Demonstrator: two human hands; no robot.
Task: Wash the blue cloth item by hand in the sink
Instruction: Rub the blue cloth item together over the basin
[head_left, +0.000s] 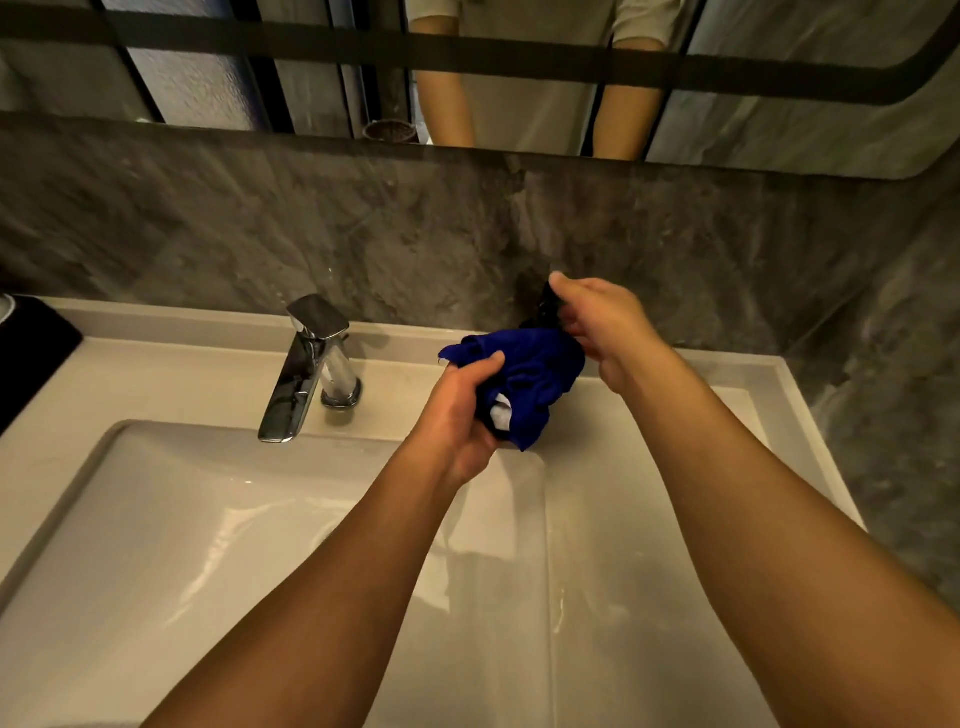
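The blue cloth item (535, 374) is bunched up in the air above the back right rim of the white sink (171, 530), with a small white patch showing near its lower edge. My left hand (457, 415) grips its lower left part from below. My right hand (602, 322) pinches its upper end, where a dark bit of fabric sticks out by the fingertips. Both hands are held right of the chrome tap (306, 364). No water runs from the tap.
A grey marble wall rises behind the basin, with a mirror (519, 78) above it reflecting a person's torso and arms. A black object (31, 353) lies at the left edge of the counter. The white counter ledge (763, 405) runs along the right.
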